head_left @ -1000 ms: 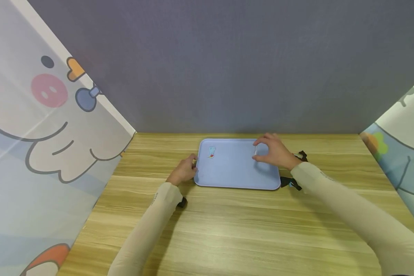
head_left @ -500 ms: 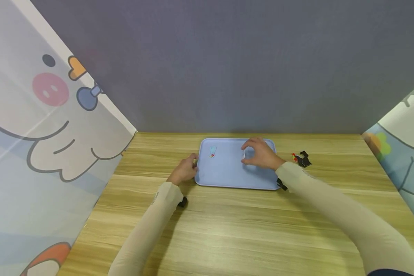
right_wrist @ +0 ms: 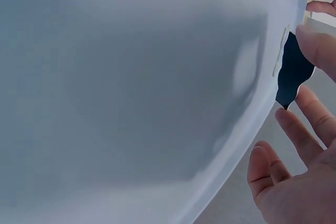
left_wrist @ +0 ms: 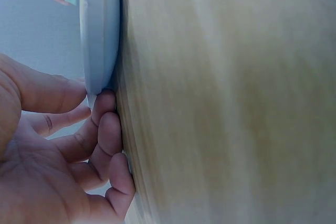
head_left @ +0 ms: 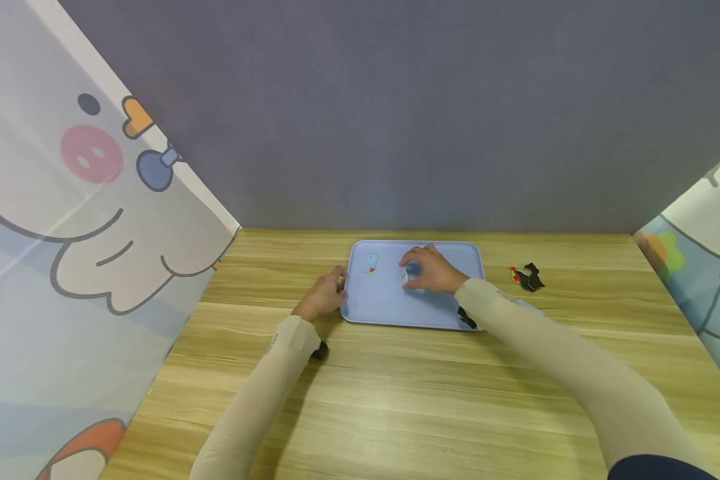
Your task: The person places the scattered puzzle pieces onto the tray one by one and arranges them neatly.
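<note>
My left hand [head_left: 323,295] grips the left edge of a light blue tray [head_left: 390,313]; in the left wrist view the thumb rests at the rim and curled fingers sit under it. Over the tray, my right hand [head_left: 433,270] pinches a small flat cut-out piece [right_wrist: 295,72] on edge between thumb and fingertips. Its black back faces the right wrist camera, and its pale blue-green printed side shows in the left wrist view. Another flat cut-out piece [head_left: 373,263], light blue with a red spot, lies on the tray's left part, left of the right fingertips.
Dark cut-out pieces [head_left: 529,276], one with red on it, lie on the wooden table [head_left: 384,400] right of the tray. A light blue piece [head_left: 529,307] shows beside the right sleeve. A grey partition [head_left: 432,120] stands behind; printed panels flank both sides.
My right hand has moved left across the tray with the cut-out piece. The dark pieces on the right have come out from behind the sleeve. The left hand stays at the tray's edge.
</note>
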`<state>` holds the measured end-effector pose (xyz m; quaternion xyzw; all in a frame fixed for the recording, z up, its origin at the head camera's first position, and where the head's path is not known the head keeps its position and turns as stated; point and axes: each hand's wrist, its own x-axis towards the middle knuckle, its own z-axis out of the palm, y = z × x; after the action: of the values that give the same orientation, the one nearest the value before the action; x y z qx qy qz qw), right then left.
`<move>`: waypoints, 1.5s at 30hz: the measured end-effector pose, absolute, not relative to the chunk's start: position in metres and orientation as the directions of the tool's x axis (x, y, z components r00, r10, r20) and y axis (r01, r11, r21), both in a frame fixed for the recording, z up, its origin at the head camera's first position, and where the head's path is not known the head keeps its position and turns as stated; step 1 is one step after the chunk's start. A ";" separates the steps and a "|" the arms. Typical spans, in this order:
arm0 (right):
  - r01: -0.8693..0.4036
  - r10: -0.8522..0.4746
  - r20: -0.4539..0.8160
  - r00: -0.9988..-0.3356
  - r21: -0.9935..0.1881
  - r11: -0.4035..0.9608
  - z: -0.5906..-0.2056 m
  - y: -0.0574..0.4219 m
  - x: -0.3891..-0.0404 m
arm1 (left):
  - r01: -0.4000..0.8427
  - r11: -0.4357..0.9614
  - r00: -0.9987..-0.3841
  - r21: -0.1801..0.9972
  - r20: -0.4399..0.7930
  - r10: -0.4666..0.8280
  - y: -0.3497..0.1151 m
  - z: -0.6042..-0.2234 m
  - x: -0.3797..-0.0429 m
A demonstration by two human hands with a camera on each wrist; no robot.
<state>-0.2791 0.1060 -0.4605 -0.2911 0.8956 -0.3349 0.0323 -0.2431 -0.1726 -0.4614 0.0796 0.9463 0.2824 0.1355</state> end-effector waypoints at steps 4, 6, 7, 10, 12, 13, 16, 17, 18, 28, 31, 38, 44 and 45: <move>-0.505 -0.556 0.128 -0.821 -0.616 0.605 -0.466 0.101 -0.281 | 0.069 0.826 -0.949 0.560 -0.218 0.228 -0.172 -0.463 -0.244; -0.516 -0.563 0.136 -0.815 -0.611 0.600 -0.467 0.100 -0.282 | 0.069 0.825 -0.949 0.561 -0.218 0.228 -0.172 -0.463 -0.244; -0.520 -0.565 0.139 -0.813 -0.611 0.597 -0.468 0.099 -0.282 | 0.069 0.823 -0.948 0.564 -0.219 0.230 -0.172 -0.464 -0.244; -0.522 -0.562 0.144 -0.815 -0.604 0.603 -0.470 0.097 -0.283 | 0.068 0.819 -0.947 0.570 -0.221 0.233 -0.172 -0.464 -0.246; -0.522 -0.559 0.142 -0.817 -0.596 0.610 -0.471 0.095 -0.283 | 0.066 0.818 -0.946 0.572 -0.226 0.234 -0.173 -0.464 -0.246; -0.512 -0.554 0.133 -0.822 -0.598 0.617 -0.471 0.094 -0.283 | 0.066 0.818 -0.945 0.572 -0.227 0.234 -0.172 -0.464 -0.246; -0.497 -0.545 0.111 -0.831 -0.587 0.639 -0.471 0.093 -0.284 | 0.063 0.818 -0.946 0.571 -0.227 0.232 -0.173 -0.462 -0.245; -0.493 -0.543 0.104 -0.833 -0.584 0.645 -0.471 0.092 -0.284 | 0.063 0.820 -0.946 0.569 -0.228 0.231 -0.173 -0.462 -0.245; -0.486 -0.540 0.094 -0.836 -0.583 0.651 -0.471 0.092 -0.284 | 0.064 0.819 -0.946 0.570 -0.227 0.231 -0.173 -0.461 -0.245; -0.492 -0.558 0.054 -0.828 -0.547 0.678 -0.470 0.093 -0.282 | 0.063 0.807 -0.944 0.587 -0.226 0.239 -0.173 -0.460 -0.244; -0.509 -0.568 0.057 -0.821 -0.520 0.685 -0.470 0.093 -0.281 | 0.064 0.807 -0.944 0.587 -0.226 0.240 -0.173 -0.460 -0.244; -0.485 -0.553 0.022 -0.833 -0.509 0.711 -0.469 0.086 -0.277 | 0.069 0.815 -0.945 0.575 -0.224 0.238 -0.173 -0.462 -0.244; -0.458 -0.525 0.020 -0.851 -0.518 0.722 -0.469 0.083 -0.275 | 0.061 0.818 -0.946 0.572 -0.227 0.229 -0.172 -0.463 -0.245; -0.457 -0.525 0.020 -0.851 -0.520 0.722 -0.469 0.083 -0.275 | 0.059 0.818 -0.947 0.573 -0.228 0.228 -0.172 -0.463 -0.245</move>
<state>-0.2752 0.0834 -0.4690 -0.2651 0.9256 -0.2624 0.0646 -0.2448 -0.1716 -0.4634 0.0761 0.9423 0.2922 0.1447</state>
